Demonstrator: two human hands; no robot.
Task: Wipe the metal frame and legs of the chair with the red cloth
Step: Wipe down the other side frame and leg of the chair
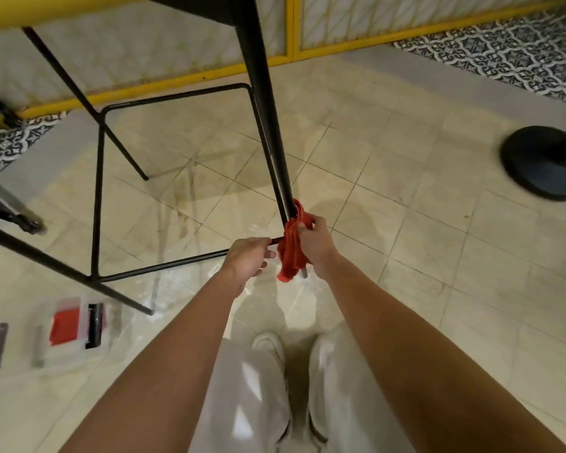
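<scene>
A tall chair with a black metal frame stands in front of me. Its near right leg point(265, 103) slants down to the floor. The red cloth point(291, 253) is wrapped round the low end of that leg, and my right hand point(314, 243) grips the cloth there. My left hand point(250, 256) holds the thin black footrest bar point(164, 264) just left of the cloth. The leg's foot is mostly hidden behind the cloth.
A round black stand base point(543, 161) sits at the right. A clear box with a red item point(66, 325) and several small tools lie on the tiled floor at the lower left. A yellow-framed wall panel point(177, 83) runs behind the chair. My legs are below.
</scene>
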